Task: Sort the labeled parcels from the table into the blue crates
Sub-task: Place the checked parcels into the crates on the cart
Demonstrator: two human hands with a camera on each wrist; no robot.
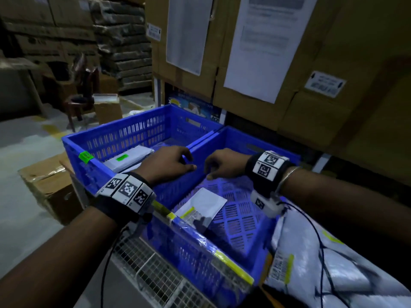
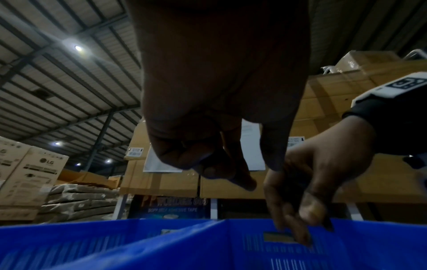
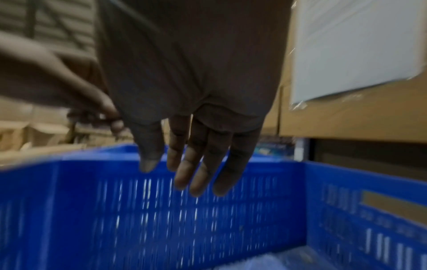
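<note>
Stacked cardboard boxes (image 1: 322, 63) (papers taped on) back a dim warehouse with ribbed roof (image 2: 57, 76) and ceiling lamps (image 2: 78, 48).

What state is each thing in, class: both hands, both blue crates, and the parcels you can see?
Left hand: fingers loosely curled, holding nothing.
Right hand: fingers relaxed, empty, over the right crate.
Left blue slatted plastic crate: green-tagged, holds a white parcel with a green label.
Right blue slatted plastic crate: yellow-taped rim, holds a white yellow-labelled parcel lying flat.
Grey plastic parcels beside it: unsorted.
</note>
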